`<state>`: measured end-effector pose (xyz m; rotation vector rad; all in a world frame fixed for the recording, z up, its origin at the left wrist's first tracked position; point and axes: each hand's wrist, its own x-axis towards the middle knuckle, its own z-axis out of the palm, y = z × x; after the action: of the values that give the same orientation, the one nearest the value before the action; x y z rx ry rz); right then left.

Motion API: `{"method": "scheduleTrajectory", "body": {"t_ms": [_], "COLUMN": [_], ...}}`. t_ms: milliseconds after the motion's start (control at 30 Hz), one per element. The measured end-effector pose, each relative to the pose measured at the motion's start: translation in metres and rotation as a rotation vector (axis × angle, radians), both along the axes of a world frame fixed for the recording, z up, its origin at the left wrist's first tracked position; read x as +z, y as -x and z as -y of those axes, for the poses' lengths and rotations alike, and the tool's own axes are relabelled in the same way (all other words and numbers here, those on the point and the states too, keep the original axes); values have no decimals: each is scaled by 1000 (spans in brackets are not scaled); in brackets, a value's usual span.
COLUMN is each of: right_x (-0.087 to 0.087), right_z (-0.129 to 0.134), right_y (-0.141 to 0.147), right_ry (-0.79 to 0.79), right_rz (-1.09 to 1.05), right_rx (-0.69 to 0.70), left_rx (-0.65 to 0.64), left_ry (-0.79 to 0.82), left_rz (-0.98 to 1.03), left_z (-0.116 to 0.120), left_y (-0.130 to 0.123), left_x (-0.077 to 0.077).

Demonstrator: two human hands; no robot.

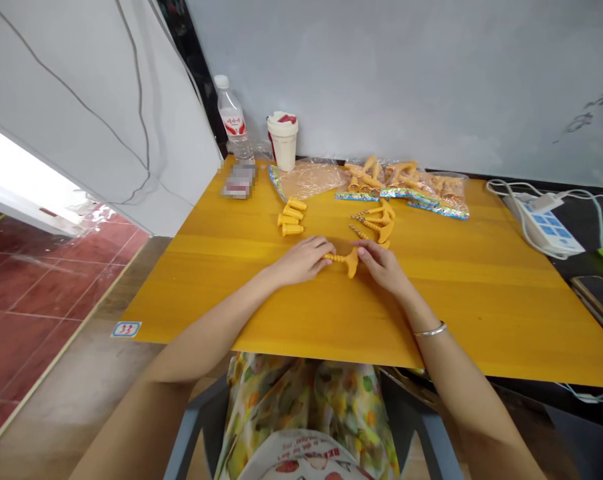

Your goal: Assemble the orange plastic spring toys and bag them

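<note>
In front of me on the table lies a yellow T-handled corkscrew (350, 261) with a ribbed shaft, pointing left. My left hand (307, 259) is closed around the shaft's left end, so its tip is hidden under my fingers. The fingers of my right hand (381, 265) are closed at the T-handle on the other end. Just beyond my right hand lie several similar yellow corkscrews (381, 221), their metal spirals pointing left. Beyond my left hand, several yellow tapered sleeves (292, 217) are grouped together.
Clear bags of yellow pieces (406, 180) lie along the back of the wooden table (206, 287), beside a flat clear bag (311, 179). A cream cup (284, 143) and a water bottle (232, 123) stand back left. At right are a power strip (551, 223) and a phone (598, 300).
</note>
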<state>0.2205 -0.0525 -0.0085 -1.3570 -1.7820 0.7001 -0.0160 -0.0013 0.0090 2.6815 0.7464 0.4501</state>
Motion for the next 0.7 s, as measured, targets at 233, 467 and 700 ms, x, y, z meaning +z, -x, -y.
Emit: {"method": "scheduleTrajectory", "body": {"t_ms": [233,467,700], "right_x": [-4,12,18], "right_z": [5,10,21], "right_y": [13,12,33], "right_ry": [101,-607,-1054], "right_rz": [-141,476,795], "right_rx": [128,360,293], "left_rx": [-27,-70,-66], "left_ry": [-15,1018,1339], "left_rz": [27,76,55], "left_z": [-5,-23,-24], "left_y": [-1,18,41], "left_x": [0,14,33]}}
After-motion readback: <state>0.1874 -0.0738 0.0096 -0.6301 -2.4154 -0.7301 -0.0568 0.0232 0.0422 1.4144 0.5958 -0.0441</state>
